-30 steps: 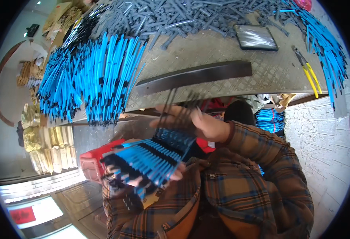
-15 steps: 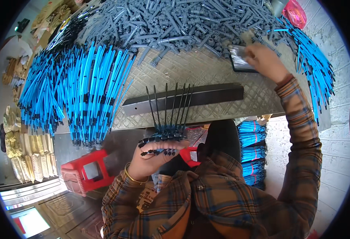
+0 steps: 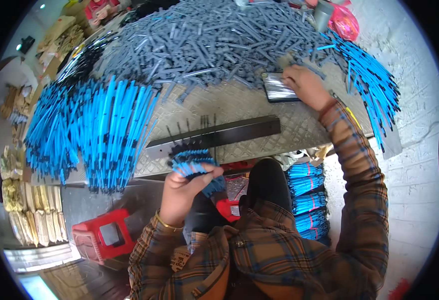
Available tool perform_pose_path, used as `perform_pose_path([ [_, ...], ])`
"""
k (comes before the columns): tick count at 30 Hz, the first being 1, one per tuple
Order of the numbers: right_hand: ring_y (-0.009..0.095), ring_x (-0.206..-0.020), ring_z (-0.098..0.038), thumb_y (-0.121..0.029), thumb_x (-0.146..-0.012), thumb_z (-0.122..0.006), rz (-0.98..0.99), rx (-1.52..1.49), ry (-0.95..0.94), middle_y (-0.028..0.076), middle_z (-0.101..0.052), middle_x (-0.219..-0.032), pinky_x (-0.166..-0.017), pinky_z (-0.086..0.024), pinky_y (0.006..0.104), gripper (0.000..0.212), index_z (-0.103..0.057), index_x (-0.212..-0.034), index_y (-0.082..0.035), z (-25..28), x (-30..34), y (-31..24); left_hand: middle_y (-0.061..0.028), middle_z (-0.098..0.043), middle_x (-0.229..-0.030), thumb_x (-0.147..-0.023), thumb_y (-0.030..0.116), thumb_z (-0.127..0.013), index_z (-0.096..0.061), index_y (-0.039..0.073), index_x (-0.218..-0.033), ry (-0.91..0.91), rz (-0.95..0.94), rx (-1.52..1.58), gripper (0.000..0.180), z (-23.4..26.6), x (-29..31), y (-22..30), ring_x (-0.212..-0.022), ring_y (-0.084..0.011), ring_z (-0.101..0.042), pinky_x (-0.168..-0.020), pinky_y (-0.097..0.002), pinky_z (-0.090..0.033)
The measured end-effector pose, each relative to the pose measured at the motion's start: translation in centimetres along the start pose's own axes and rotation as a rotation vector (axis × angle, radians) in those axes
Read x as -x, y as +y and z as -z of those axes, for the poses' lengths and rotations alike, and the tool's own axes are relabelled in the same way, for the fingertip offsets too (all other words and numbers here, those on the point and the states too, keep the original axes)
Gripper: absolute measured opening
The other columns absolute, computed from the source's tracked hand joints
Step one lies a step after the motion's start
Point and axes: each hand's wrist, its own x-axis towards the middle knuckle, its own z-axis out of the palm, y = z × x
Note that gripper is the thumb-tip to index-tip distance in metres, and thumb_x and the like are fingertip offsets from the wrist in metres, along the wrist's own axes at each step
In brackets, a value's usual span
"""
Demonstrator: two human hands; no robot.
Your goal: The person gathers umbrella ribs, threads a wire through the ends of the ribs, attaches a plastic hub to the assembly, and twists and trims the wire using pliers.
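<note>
In front of my body, my left hand is closed around a bundle of blue tubes with black ends. Several thin dark rods stick up from the bundle's far side, in front of a long black bar on the table. Further right, my right hand reaches over a shallow black tray of thin, shiny silver pins. Its fingers are curled together at the tray's right side; anything between the fingertips is too small to make out.
A broad heap of grey plastic parts covers the table's far side. Blue tubes lie fanned at left and right. Below are a red stool and tied blue bundles. Another person's hands show far left.
My left hand has tilted the bundle, so more of its blue tubes show. My right hand stays by the tray, its fingers now lower over the pins. The whole view has shifted somewhat.
</note>
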Motion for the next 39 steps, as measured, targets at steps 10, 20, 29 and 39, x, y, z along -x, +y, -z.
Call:
perform_pose_path([
  [10,0.029,-0.07,-0.061,-0.01,-0.082,-0.059,0.268,-0.608,-0.016,0.012,-0.062,-0.079,-0.061,-0.047,0.0343,0.015,-0.06,-0.095,-0.004,4.7,1.6,-17.2,-0.0145,-0.066,-0.093,-0.085,0.001,-0.057,-0.061,0.001,-0.105,0.068,-0.03,0.023,0.02,-0.7,0.0,-0.2,-0.088,-0.025,-0.065,-0.081,-0.037,-0.051],
  [20,0.03,-0.073,-0.061,-0.009,-0.082,-0.058,0.261,-0.643,-0.005,0.012,-0.063,-0.082,-0.062,-0.048,0.035,0.016,-0.061,-0.097,-0.006,3.0,1.9,-17.9,-0.0147,-0.066,-0.093,-0.085,0.002,-0.058,-0.061,0.001,-0.105,0.066,-0.061,0.047,0.02,-0.4,0.2,-0.4,-0.088,-0.0256,-0.065,-0.081,-0.0364,-0.051],
  [29,0.03,-0.074,-0.062,-0.009,-0.082,-0.058,0.234,-0.652,-0.022,0.011,-0.063,-0.084,-0.063,-0.048,0.0352,0.016,-0.061,-0.097,-0.006,2.9,2.1,-17.7,-0.0146,-0.066,-0.093,-0.084,0.001,-0.059,-0.061,0.001,-0.104,0.069,-0.079,0.04,0.02,-0.5,0.3,-0.3,-0.087,-0.025,-0.065,-0.081,-0.036,-0.052],
  [39,0.029,-0.07,-0.061,-0.009,-0.081,-0.059,0.252,-0.607,-0.009,0.011,-0.063,-0.082,-0.06,-0.047,0.0347,0.013,-0.059,-0.094,-0.005,3.6,2.1,-18.0,-0.0144,-0.066,-0.093,-0.084,0.001,-0.059,-0.062,0.001,-0.103,0.06,-0.077,0.007,0.019,-0.5,0.3,-0.5,-0.087,-0.0256,-0.065,-0.08,-0.0359,-0.051],
])
